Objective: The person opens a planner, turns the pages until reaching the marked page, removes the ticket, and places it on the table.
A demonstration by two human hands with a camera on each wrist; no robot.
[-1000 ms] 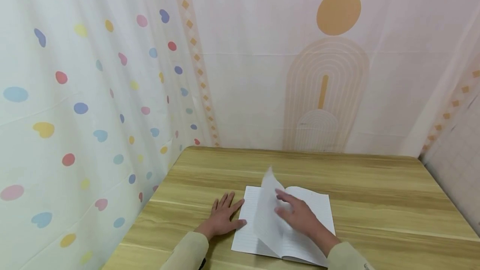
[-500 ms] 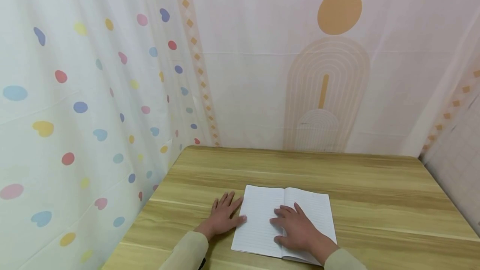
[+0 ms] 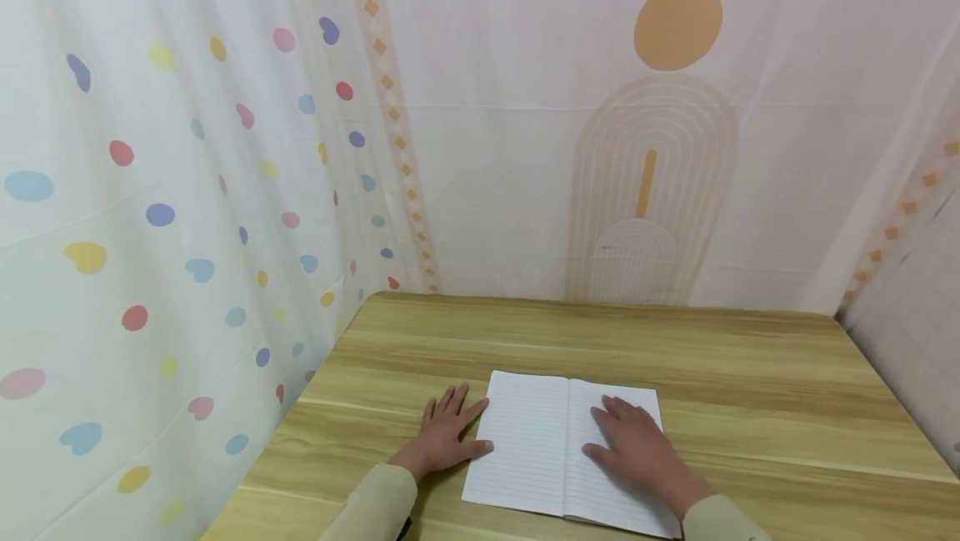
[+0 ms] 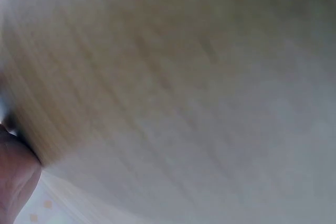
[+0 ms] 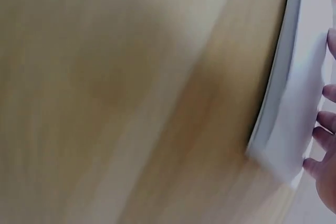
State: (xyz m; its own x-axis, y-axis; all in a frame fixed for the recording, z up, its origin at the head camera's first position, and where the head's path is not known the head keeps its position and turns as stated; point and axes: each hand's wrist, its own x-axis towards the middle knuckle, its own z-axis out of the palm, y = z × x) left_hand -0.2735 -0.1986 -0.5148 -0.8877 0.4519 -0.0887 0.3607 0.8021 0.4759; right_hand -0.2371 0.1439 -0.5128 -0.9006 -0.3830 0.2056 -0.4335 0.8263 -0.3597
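Observation:
An open notebook (image 3: 523, 441) with lined white pages lies spread on the wooden table. My left hand (image 3: 444, 434) rests flat beside its left edge, fingers spread, with the thumb reaching onto the left page. Over the right page lies my right hand (image 3: 633, 445), its fingers extended on the paper. In the right wrist view, the fingertips of the right hand (image 5: 323, 135) touch the page surface, and the notebook's edge (image 5: 278, 87) shows its stacked sheets. Only part of the left hand (image 4: 18, 174) appears at the left wrist view's corner.
The wood-grain table (image 3: 420, 333) reaches back to a pale curtain (image 3: 487, 191) with arch patterns. A dotted curtain (image 3: 187, 232) hangs along the left side, and a pale tiled surface (image 3: 915, 341) borders the right.
A page that stood raised has come down flat on the left side. My right hand has swept left, then back onto the right page. The left hand has stayed in place.

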